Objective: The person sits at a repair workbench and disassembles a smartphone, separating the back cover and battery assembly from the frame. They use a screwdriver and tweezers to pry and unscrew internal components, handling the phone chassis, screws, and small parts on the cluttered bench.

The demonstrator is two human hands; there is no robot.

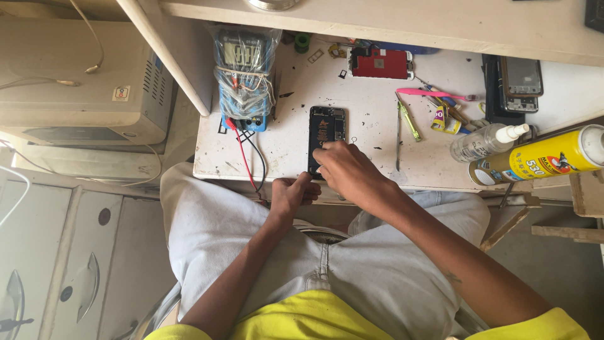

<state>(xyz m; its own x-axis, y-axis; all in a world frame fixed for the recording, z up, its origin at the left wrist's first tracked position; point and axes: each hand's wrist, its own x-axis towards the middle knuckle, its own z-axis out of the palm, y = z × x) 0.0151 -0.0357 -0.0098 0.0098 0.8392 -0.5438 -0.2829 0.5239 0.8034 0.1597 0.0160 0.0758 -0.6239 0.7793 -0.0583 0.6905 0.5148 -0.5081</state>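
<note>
An opened phone [326, 133] on the desk [371, 126] is pressed at its lower end by the right hand [345, 170], fingers bent. The phone's near edge is touched by the left hand [290, 195], loosely curled; nothing is seen gripped in either.

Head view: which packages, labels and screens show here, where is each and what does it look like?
Multimeter: bench's far left, blue, grey screen, wrapped in clear plastic.
Yellow can: lying at right, printed label.
Spray bottle: clear, white nozzle, beside the can.
Sticker: small, white and orange, on the beige box at left.
Opened phone: black, centre, under the right hand.
</note>
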